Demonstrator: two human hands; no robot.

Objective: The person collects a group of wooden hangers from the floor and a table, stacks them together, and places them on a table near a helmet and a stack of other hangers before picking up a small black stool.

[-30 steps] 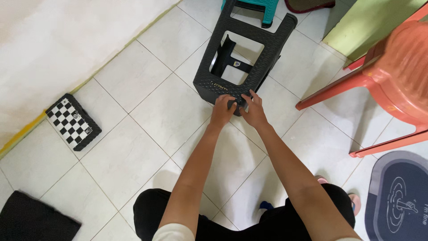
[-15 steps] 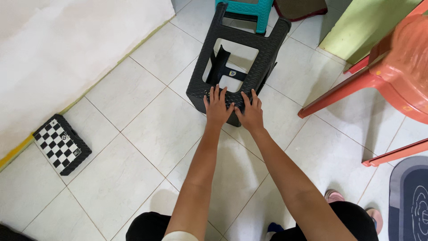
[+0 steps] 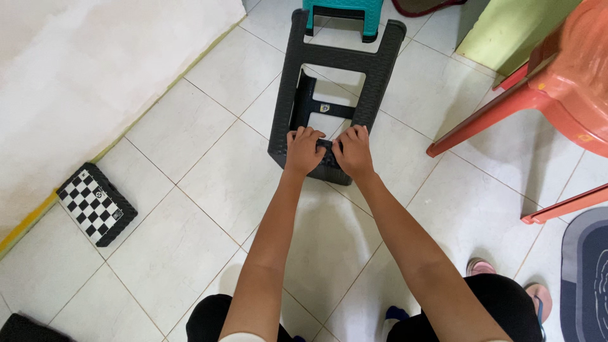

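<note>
Two hands on one black stool (image 3: 335, 60). Far left: checkered box (image 3: 96, 204) on tiled floor (image 3: 190, 190), near yellow wall edge. Centre: stool lies on its side on tiles, long axis running away from person, legs pointing toward teal stool (image 3: 342, 11) at top, seat end nearest person. Left hand (image 3: 303, 151) curled over near edge, fingers hooked into opening. Right hand (image 3: 351, 152) just beside it, gripping same edge. Right: orange chair (image 3: 557, 76), dark mat (image 3: 586, 272).
</note>
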